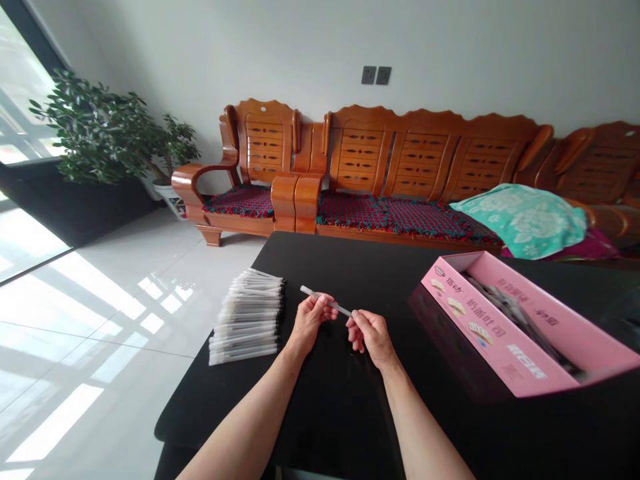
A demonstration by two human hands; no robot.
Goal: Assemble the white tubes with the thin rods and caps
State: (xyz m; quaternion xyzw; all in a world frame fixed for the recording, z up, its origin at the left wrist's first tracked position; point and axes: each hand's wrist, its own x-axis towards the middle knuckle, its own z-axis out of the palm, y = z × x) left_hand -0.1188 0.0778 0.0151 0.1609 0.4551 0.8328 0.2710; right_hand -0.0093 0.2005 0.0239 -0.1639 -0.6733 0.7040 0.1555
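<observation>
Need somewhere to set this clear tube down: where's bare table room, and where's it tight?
Bare black tabletop lies beyond the left hand and right hand, between the stack of black-tipped clear tubes and the pink box, and also between the forearms. Crowded at the stack and box.

The left forearm (245, 417) and right forearm (425, 427) angled inward, with the left hand (311, 319) and right hand (373, 337) curled and pinching near each other, though the right hand's grip seemed harder to read.

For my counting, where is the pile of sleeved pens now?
In the head view, the pile of sleeved pens lies on the left edge of the black table, just left of the left hand, opposite the pink box.
</observation>
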